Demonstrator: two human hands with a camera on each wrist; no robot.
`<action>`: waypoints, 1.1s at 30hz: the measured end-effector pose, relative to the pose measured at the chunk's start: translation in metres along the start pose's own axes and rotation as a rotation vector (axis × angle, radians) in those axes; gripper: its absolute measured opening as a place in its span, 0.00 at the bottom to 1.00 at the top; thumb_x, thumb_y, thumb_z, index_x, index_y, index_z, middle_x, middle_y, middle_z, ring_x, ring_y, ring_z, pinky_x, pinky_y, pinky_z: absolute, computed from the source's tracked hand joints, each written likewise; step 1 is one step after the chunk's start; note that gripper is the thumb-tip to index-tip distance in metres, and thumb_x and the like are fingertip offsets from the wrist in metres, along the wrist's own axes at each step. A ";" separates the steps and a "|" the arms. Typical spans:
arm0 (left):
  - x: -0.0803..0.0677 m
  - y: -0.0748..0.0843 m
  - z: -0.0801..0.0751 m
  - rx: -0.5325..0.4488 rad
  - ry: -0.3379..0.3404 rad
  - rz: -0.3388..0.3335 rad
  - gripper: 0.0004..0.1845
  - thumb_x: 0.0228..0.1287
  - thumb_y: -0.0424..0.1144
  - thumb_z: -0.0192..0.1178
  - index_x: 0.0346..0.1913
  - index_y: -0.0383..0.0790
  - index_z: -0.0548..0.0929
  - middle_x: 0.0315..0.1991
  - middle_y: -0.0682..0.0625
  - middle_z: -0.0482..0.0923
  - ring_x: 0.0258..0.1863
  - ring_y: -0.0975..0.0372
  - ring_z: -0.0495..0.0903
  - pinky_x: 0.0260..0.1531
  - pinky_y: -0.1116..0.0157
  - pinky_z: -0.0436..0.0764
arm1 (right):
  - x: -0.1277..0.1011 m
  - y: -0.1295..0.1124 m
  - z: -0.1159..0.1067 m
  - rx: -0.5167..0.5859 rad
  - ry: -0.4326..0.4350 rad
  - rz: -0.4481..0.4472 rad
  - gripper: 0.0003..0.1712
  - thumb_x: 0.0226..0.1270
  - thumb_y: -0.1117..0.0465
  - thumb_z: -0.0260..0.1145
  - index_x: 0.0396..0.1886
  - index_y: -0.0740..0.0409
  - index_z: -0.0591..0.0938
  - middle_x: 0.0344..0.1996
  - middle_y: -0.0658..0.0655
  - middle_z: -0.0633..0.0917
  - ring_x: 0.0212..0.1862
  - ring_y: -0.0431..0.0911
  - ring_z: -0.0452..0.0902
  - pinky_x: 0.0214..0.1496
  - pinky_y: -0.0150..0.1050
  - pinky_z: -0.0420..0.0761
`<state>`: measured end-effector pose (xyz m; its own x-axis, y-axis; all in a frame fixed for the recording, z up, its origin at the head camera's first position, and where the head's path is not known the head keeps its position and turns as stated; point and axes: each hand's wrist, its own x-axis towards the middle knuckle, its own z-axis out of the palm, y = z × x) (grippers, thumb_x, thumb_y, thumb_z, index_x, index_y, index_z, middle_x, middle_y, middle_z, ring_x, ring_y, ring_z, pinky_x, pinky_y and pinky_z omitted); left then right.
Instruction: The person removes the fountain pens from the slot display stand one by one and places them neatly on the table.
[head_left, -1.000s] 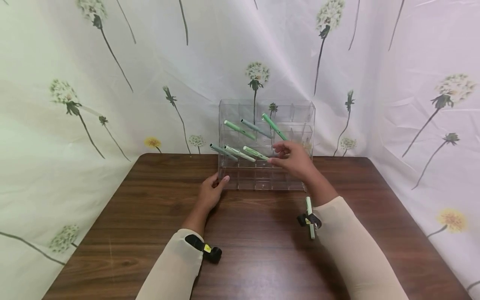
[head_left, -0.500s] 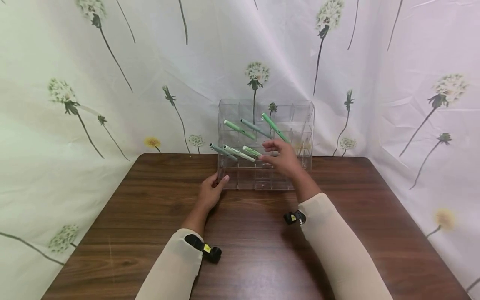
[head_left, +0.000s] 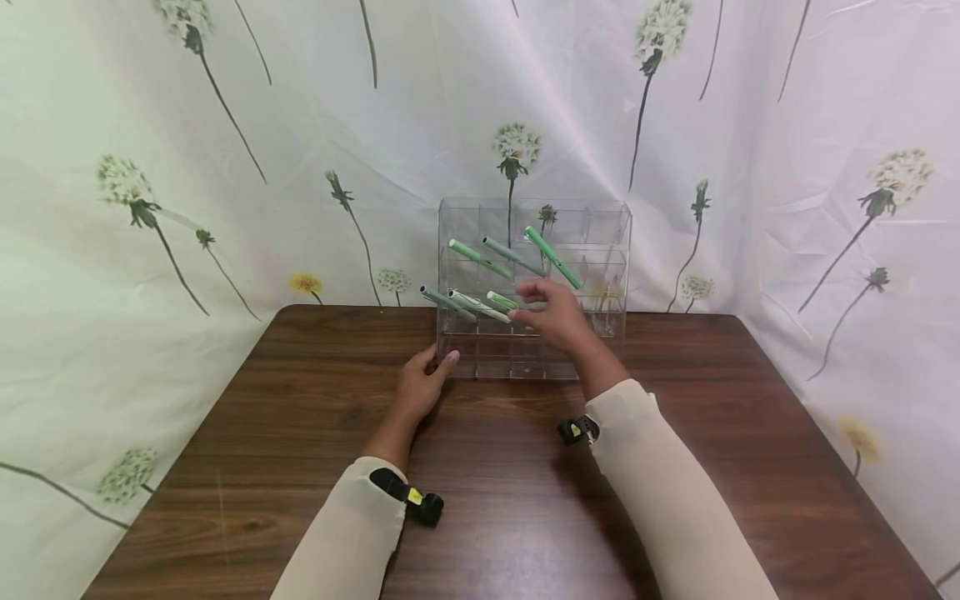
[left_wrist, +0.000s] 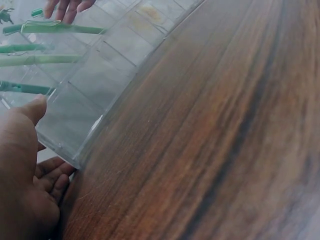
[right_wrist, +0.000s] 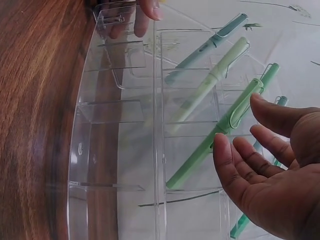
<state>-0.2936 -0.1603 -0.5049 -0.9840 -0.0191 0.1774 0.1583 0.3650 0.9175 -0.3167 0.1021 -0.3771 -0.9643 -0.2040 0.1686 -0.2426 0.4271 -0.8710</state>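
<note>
A clear acrylic organizer [head_left: 606, 242] with rows of small compartments stands at the table's far edge. Several green pens lean in its upper and middle rows. My left hand [head_left: 438, 360] grips its lower left corner, thumb on the front [left_wrist: 31, 111], fingers curled round the side. My right hand [head_left: 525, 302] hovers open in front of the middle row. Its relaxed fingers [right_wrist: 225, 160] are beside a light green pen [right_wrist: 200, 157] and do not grip it. Next to it lean a pale pen [right_wrist: 215, 75] and a teal pen [right_wrist: 212, 42].
The dark wooden table [head_left: 525, 500] stretches toward me. A pale cloth with a dandelion print [head_left: 225, 167] hangs behind and at both sides. The organizer's bottom-row and right-hand compartments [head_left: 611, 279] hold no pens.
My right hand has moved left along the organizer's front, from the right of the middle row to the light green pen. The left hand and the organizer have stayed still.
</note>
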 end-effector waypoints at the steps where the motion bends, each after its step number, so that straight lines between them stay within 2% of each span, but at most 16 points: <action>1: 0.000 0.000 0.000 0.001 0.000 0.001 0.32 0.80 0.56 0.65 0.77 0.43 0.79 0.73 0.37 0.80 0.76 0.45 0.77 0.75 0.44 0.76 | 0.001 0.000 0.001 -0.009 -0.001 0.000 0.27 0.76 0.63 0.75 0.70 0.66 0.80 0.70 0.71 0.80 0.74 0.64 0.77 0.63 0.59 0.88; 9: 0.001 0.000 0.000 0.011 -0.001 0.002 0.32 0.80 0.57 0.64 0.77 0.43 0.79 0.72 0.37 0.81 0.75 0.46 0.77 0.75 0.44 0.76 | 0.003 -0.002 0.007 -0.092 0.012 0.003 0.25 0.76 0.61 0.75 0.68 0.65 0.82 0.67 0.67 0.83 0.72 0.61 0.78 0.60 0.56 0.89; 17: 0.002 0.000 0.000 0.000 -0.007 0.003 0.30 0.81 0.55 0.65 0.75 0.40 0.80 0.72 0.37 0.81 0.75 0.46 0.77 0.75 0.44 0.76 | 0.002 -0.003 0.014 -0.107 0.041 0.027 0.20 0.77 0.60 0.74 0.63 0.64 0.83 0.64 0.67 0.83 0.67 0.61 0.82 0.48 0.49 0.93; 28: 0.000 0.003 0.000 -0.017 -0.005 0.005 0.29 0.81 0.52 0.65 0.75 0.39 0.80 0.71 0.36 0.82 0.74 0.46 0.78 0.74 0.44 0.77 | 0.003 0.002 0.016 -0.149 0.055 0.027 0.19 0.81 0.60 0.71 0.65 0.64 0.85 0.66 0.67 0.84 0.70 0.62 0.81 0.53 0.52 0.92; 33: 0.000 0.002 0.001 0.002 0.001 -0.003 0.31 0.81 0.53 0.65 0.77 0.39 0.79 0.72 0.35 0.81 0.75 0.45 0.78 0.74 0.44 0.76 | 0.003 0.003 0.017 -0.161 0.078 0.015 0.17 0.80 0.59 0.71 0.61 0.62 0.87 0.65 0.66 0.86 0.70 0.61 0.81 0.55 0.54 0.91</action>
<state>-0.2930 -0.1590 -0.5031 -0.9844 -0.0208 0.1747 0.1551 0.3666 0.9174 -0.3179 0.0874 -0.3870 -0.9717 -0.1300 0.1973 -0.2361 0.5665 -0.7895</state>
